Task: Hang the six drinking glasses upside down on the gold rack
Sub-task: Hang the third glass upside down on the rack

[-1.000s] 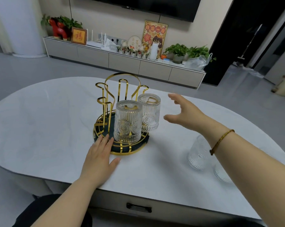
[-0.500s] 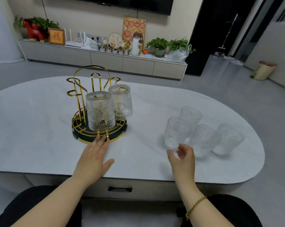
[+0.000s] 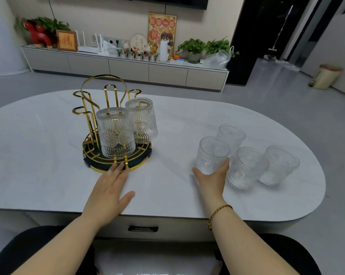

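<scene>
Left hand [image 3: 108, 189], fingers flat and holding nothing, steadies the gold rack [image 3: 116, 135] at ten o'clock; right hand [image 3: 212, 180] cups the nearest upright glass [image 3: 211, 154] at two o'clock, seemingly to lift it.

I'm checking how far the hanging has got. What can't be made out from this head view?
- Pegs under the two hung glasses: blurred by the ribbed glass, so their seating is unclear.
- Right hand: its fingers lie behind the nearest glass, so whether they are closed on it can't be told.
- Left hand: its fingertips reach the gold rack base; touching or pressing is unclear.
</scene>
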`<state>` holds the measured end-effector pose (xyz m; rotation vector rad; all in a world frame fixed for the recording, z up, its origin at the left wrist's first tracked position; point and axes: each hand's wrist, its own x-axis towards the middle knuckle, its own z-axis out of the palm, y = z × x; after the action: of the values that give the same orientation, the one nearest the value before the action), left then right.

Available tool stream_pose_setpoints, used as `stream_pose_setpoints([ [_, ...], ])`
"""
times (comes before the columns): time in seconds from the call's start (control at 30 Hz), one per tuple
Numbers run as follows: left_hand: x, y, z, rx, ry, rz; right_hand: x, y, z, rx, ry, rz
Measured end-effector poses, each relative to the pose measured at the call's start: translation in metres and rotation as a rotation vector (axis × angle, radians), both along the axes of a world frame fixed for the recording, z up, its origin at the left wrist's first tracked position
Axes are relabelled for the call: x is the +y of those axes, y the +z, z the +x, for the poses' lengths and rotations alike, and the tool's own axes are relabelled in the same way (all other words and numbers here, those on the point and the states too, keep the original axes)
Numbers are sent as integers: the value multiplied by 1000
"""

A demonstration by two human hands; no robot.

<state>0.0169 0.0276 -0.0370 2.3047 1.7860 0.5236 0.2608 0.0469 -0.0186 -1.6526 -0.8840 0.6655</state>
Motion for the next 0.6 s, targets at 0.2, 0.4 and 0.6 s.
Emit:
stream_pose_setpoints([
  [0.2, -1, 1, -2, -48, 4, 6, 16, -3, -4, -179, -137, -72],
  [0.4, 1, 4, -13, -69, 78, 34, 21, -7, -4, -244, -149, -58],
  [0.6, 3, 5, -23, -109, 112, 29, 16, 0, -3, -40, -17, 54],
])
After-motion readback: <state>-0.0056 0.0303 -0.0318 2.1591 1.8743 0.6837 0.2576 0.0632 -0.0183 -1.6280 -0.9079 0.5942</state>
